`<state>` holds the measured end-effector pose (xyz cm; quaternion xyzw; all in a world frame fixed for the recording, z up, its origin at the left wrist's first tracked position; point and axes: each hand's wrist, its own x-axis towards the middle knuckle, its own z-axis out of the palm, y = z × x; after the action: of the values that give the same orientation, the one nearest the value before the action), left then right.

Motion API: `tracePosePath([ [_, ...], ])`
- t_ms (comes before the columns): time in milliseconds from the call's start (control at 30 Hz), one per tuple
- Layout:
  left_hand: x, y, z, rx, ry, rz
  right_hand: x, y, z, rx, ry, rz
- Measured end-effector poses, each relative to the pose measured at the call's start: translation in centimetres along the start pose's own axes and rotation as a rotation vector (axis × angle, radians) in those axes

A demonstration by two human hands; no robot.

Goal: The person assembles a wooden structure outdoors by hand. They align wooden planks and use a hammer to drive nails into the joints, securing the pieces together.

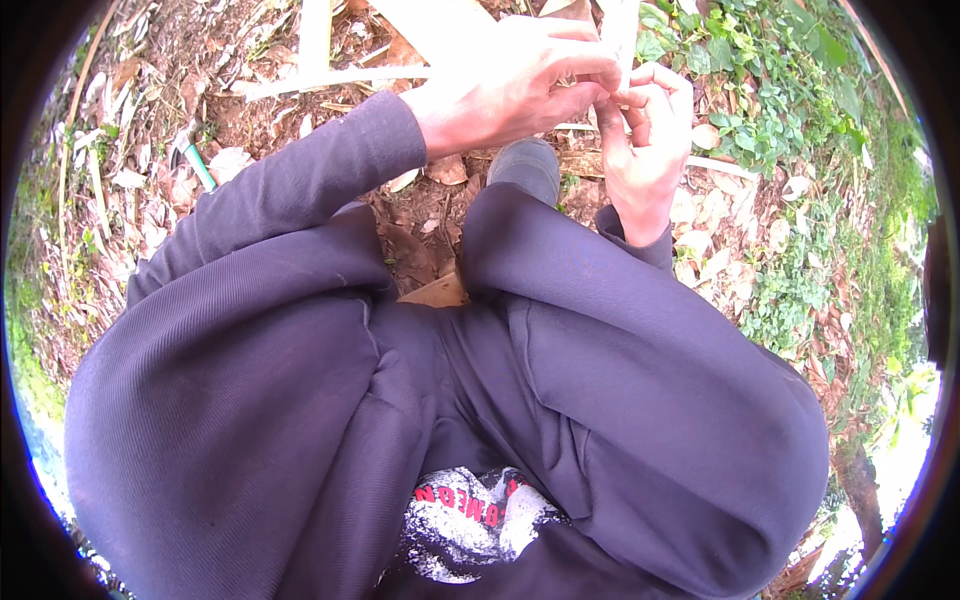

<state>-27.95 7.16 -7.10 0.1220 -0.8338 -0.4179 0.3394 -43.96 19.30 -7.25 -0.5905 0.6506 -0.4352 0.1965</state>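
Observation:
My left hand (525,85) reaches in from the left, its thumb and fingertips pinched together. My right hand (648,135) is turned palm inward, with its thumb and curled fingers closed against the left fingertips. What the two pinches hold is too small and too washed out by light to make out. A pale, flat strip (622,35), seemingly wood, rises beside the meeting fingertips; I cannot tell whether it is gripped. Under and behind my left hand lies a wide pale board (425,25), overexposed. A thin pale strip (340,79) runs toward my left wrist.
Another pale strip (314,38) lies at the top. A hammer (192,158) with a green handle rests on leaf litter to the left. My grey shoe (525,170) is below the hands, between my bent, dark-trousered knees. A narrow stick (725,168) and green plants (770,85) are on the right.

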Motion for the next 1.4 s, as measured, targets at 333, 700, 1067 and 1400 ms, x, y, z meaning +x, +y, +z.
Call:
tracePosePath([
  [333, -0.1, 0.1, -0.3, 0.028, -0.010, -0.008, 0.1, -0.1, 0.4, 0.010, 0.023, -0.013],
  [700, 0.0, -0.2, 0.0, -0.012, 0.003, 0.020, 0.0, -0.4, -0.1, 0.010, -0.004, 0.043],
  [1067, 0.1, 0.5, -0.8, 0.025, 0.038, -0.091, 0.0, -0.3, 0.3, 0.032, 0.056, 0.038],
  [1400, -0.3, 0.0, -0.7, 0.037, 0.047, -0.069, 0.0, 0.3, 0.7, 0.207, 0.089, 0.056],
])
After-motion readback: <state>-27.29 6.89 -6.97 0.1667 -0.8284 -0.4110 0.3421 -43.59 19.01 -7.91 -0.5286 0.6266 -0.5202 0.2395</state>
